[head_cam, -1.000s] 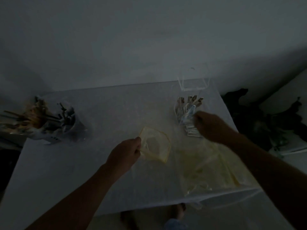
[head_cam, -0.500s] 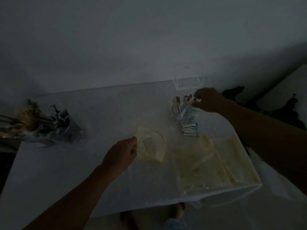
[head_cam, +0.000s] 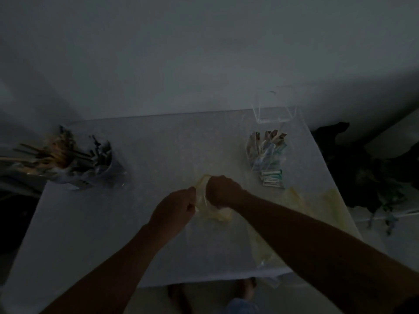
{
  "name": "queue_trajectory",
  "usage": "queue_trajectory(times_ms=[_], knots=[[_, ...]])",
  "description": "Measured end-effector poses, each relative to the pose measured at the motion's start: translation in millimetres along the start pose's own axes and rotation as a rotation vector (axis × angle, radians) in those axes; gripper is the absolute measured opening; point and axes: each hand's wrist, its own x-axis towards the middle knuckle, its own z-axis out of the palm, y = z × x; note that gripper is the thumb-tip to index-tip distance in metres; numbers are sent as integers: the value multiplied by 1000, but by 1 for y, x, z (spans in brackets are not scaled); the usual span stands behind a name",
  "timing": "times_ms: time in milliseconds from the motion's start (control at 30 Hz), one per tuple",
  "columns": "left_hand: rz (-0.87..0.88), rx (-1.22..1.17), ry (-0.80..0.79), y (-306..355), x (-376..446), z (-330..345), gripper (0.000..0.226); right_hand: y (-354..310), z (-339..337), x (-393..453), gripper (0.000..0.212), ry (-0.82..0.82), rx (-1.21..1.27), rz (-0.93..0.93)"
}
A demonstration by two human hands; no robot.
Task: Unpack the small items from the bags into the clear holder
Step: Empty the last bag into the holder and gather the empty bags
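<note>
- left hand [head_cam: 174, 208] is curled closed, fingers pinching the near edge of the small yellow-rimmed bag [head_cam: 209, 203] at mid-desk.
- right hand [head_cam: 221, 191] is fisted at the bag's mouth; too dark to tell what those fingers grip.
- clear holder [head_cam: 275, 107] stands at the far right of the desk [head_cam: 158, 150].
- small packets [head_cam: 267, 150] are bunched just in front of it, more lying flat [head_cam: 273, 177] beside them.
- larger yellowish bags [head_cam: 317, 214] lie flat under the right forearm.
- cups of sticks [head_cam: 68, 159] sit far left.

Clear glossy plastic holder [head_cam: 275, 109], matt table [head_cam: 158, 141]
</note>
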Motion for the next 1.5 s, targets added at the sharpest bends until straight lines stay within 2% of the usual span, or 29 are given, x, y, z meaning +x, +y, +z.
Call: queue_trajectory(times_ms=[67, 167, 333, 400, 533, 600, 667, 800, 900, 1100, 1233, 1333, 1400, 1500], knots=[[-9, 9, -6, -1, -5, 2, 17, -2, 28, 9, 51, 47, -10, 126], [-36, 0, -21, -2, -12, 8, 12, -8, 57, 14, 54, 109, -39, 183], [-54, -1, -57, -4, -18, 14, 13, -8, 58, 8, 55, 46, -161, 78], [-53, 23, -72, -3, -16, 13, 18, -10, 43, -5, 51, 77, -199, -6], [-38, 38, -84, 0, -8, 9, 27, 0, 15, -44, 28, 149, -163, -175], [-23, 43, -101, 4, -4, 6, 20, 20, -6, -65, 23, 159, -98, -202], [-16, 49, -117, 8, -2, 4, 8, 50, -36, -80, 16, 194, 20, -165], [-10, 52, -126, 11, 2, 6, 26, 125, -108, -95, 12, 426, 121, 41], [7, 74, -145, 16, 5, 8, 26, 168, -149, -90, 13, 519, 64, 116], [3, 88, -168, 28, 9, 7, 24, 184, -164, -45, 16, 505, -204, 136], [-8, 100, -173, 33, 5, 5, 23, 174, -132, -16, 27, 280, -360, 135], [-21, 92, -171, 32, 2, 3, 23, 179, -125, -10, 39, 252, -291, 156], [-17, 89, -159, 30, 1, 1, 23, 182, -130, -16, 45, 315, -237, 174], [-23, 69, -145, 27, 2, -4, 20, 171, -132, -38, 41, 573, -143, 148]])
